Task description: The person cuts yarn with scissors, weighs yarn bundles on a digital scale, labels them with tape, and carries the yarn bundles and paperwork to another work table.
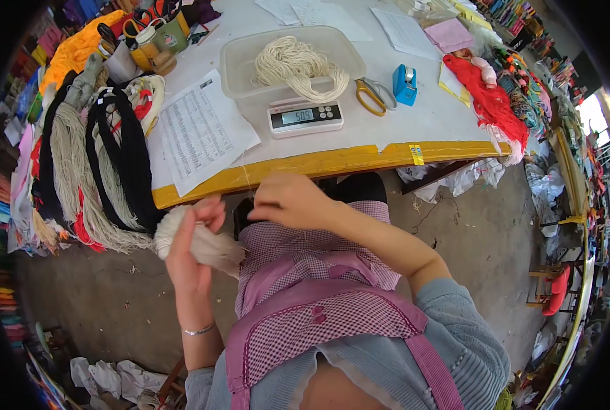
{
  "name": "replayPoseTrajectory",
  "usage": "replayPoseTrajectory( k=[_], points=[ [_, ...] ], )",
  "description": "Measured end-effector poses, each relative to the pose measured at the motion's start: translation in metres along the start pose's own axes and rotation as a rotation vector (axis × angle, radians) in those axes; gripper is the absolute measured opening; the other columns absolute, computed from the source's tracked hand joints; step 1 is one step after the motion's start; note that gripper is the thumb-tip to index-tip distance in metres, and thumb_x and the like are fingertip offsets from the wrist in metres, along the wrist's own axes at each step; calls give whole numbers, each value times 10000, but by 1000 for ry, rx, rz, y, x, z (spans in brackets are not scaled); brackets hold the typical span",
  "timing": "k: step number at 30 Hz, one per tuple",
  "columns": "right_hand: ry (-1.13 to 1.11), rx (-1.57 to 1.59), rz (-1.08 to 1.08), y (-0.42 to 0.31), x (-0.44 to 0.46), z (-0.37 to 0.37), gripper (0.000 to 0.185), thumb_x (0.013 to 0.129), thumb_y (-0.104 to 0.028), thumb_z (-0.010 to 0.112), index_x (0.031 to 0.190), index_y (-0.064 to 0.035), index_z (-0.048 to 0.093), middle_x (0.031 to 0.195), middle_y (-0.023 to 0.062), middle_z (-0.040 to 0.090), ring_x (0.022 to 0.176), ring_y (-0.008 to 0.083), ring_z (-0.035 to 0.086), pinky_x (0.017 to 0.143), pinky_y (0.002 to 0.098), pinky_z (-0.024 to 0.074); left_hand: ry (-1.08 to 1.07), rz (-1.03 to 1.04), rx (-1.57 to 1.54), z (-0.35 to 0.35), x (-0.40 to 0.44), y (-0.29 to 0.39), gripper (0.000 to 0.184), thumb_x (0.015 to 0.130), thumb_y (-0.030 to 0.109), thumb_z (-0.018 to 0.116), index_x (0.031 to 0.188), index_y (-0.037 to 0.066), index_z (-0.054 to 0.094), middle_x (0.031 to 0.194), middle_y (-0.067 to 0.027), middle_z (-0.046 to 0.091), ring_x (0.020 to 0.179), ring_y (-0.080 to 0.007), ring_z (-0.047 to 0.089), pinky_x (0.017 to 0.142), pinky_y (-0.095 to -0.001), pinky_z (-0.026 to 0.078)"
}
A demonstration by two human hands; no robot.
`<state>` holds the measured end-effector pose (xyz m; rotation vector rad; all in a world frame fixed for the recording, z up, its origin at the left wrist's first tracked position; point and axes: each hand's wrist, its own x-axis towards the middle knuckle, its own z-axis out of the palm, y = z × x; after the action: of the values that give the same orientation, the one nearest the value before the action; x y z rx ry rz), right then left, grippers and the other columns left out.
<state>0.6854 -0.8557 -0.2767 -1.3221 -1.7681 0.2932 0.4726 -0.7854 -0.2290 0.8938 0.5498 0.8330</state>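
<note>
Below the table's left front edge, my left hand (188,249) is wrapped round a bundle of cream yarn (217,247), with part of it bulging out past the fingers. My right hand (288,199) is closed, just right of that yarn and over my lap. A faint thin strand shows near its fingertips, but what they pinch is too small to make out. On the table, a digital scale (306,127) reads about 505. Above the scale sits a translucent plastic tub (240,75) holding a loose cream yarn hank (294,65), one loop hanging over the front rim.
Right of the tub lie yellow-handled scissors (372,101) and a blue tape dispenser (405,85). A printed sheet (199,133) overlaps the table edge. Black yarn hanks (124,150) drape at left, red yarn (482,96) at right. Pots with tools (161,41) stand at back left.
</note>
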Motion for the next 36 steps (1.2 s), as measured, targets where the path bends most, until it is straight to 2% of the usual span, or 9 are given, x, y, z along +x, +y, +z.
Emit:
replayPoseTrajectory(
  k=[2, 7, 8, 11, 16, 31, 33, 35, 36],
  points=[
    [91, 123, 130, -6, 3, -15, 250, 846, -258, 659, 717, -49, 612, 744, 112, 584, 716, 299, 562, 633, 385, 443, -34, -17, 8, 20, 10, -13, 327, 972, 166, 489, 1160, -91, 566, 1356, -191, 485, 1249, -266, 476, 1061, -413, 371],
    [52, 792, 497, -33, 1, -32, 155, 924, -163, 604, 894, -14, 637, 781, -30, 588, 737, 49, 496, 654, 235, 421, -267, 92, 166, 58, 23, -37, 357, 991, 165, 468, 1249, -80, 498, 1433, -179, 405, 1248, -200, 457, 1055, -326, 337],
    [95, 857, 501, -32, -1, -30, 145, 930, -145, 596, 912, -5, 629, 798, -50, 576, 759, 23, 477, 662, 218, 417, -246, 111, 146, 63, 25, -38, 326, 973, 141, 504, 1201, -88, 539, 1346, -182, 502, 1176, -185, 518, 1005, -304, 382],
    [152, 929, 554, -35, -7, -39, 119, 928, -102, 582, 918, 10, 621, 912, 4, 633, 892, 40, 532, 792, 216, 449, -140, 18, 242, 64, 26, -30, 235, 918, 59, 559, 1094, -86, 615, 1047, -144, 670, 947, -167, 631, 825, -270, 498],
    [146, 895, 411, -30, -12, -38, 118, 941, -94, 560, 916, 5, 618, 959, 36, 635, 931, 65, 553, 844, 237, 457, -142, -139, -26, 60, 29, -26, 244, 911, 41, 547, 1108, -91, 604, 1073, -139, 656, 928, -177, 635, 809, -279, 517],
    [123, 845, 510, -43, 4, -40, 75, 881, -67, 650, 929, -12, 668, 930, -11, 638, 864, 47, 547, 780, 211, 450, -163, -10, 142, 51, 26, -20, 269, 926, 104, 567, 1142, -51, 604, 1142, -130, 635, 975, -168, 609, 872, -283, 483],
    [115, 913, 473, -40, 6, -37, 120, 892, -109, 642, 923, 7, 637, 1020, 51, 653, 849, 63, 547, 752, 220, 450, -164, 29, 191, 41, 25, -21, 284, 926, 149, 568, 1133, -38, 621, 1141, -132, 640, 946, -168, 609, 868, -287, 473],
    [45, 1121, 648, -41, 15, -51, 121, 926, -138, 590, 903, -20, 578, 868, 28, 632, 714, 76, 532, 652, 213, 423, -191, -85, 7, 12, 30, -26, 261, 945, 143, 545, 1149, -11, 597, 1154, -139, 631, 1005, -205, 618, 922, -349, 472],
    [-60, 1256, 663, -44, 22, -61, 140, 949, -163, 548, 892, -36, 529, 768, 19, 578, 610, 104, 493, 593, 219, 389, -82, -144, -226, 2, 25, -26, 218, 973, 195, 485, 1037, 21, 601, 952, -81, 646, 824, -196, 610, 833, -345, 480]
  ],
)
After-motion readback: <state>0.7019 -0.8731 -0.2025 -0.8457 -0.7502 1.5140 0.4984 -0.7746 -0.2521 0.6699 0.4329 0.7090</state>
